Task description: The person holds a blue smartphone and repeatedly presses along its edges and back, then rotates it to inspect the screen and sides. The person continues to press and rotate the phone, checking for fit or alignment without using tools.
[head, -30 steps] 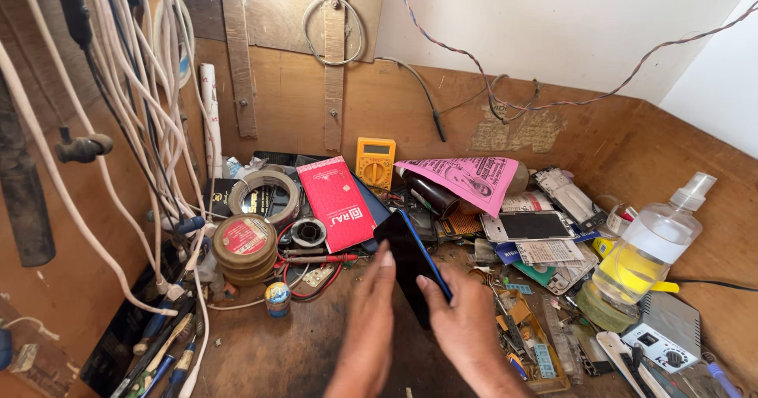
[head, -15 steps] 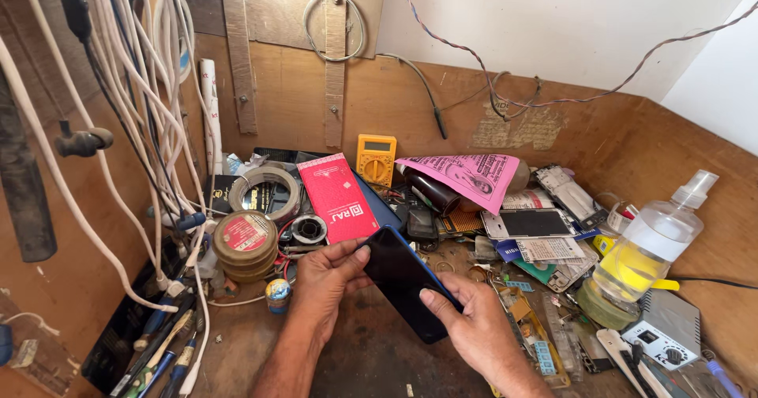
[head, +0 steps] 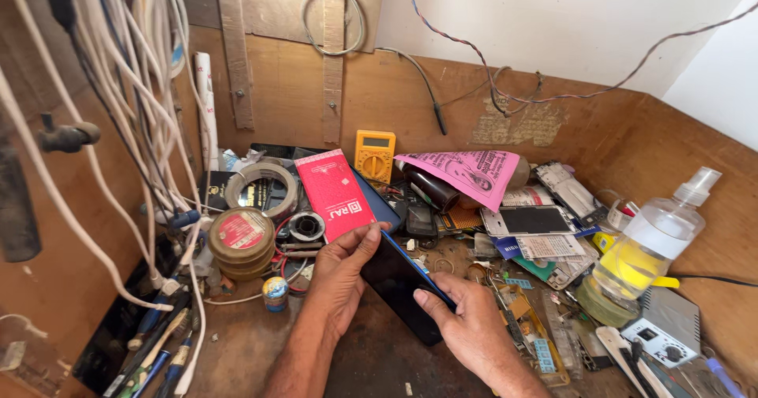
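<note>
- Since half a second ago the dark phone [head: 403,283] has tipped further, its blue edge now running from upper left to lower right, and the left hand [head: 343,275] has slid down along its left side
- The left hand is clamped on the phone, thumb over the upper corner and fingers curled behind it; the right hand [head: 470,331] grips the lower right edge, one fingertip pressed along the blue rim
- The phone is held just above the wooden bench [head: 371,358], below and right of the pink booklet [head: 335,193]
- The step in hand looks like turning the phone over for inspection or feeling along its edge seam; the next move would likely call for a steady pinch from the left hand while the right works the rim
- Relative to the phone: the pink booklet and yellow multimeter [head: 375,155] lie behind it, stacked tape rolls [head: 241,244] to its left, a clear spray bottle [head: 655,240] well to its right
- Loose parts crowd close on its right; the only bare bench lies in front of it, toward the person
</note>
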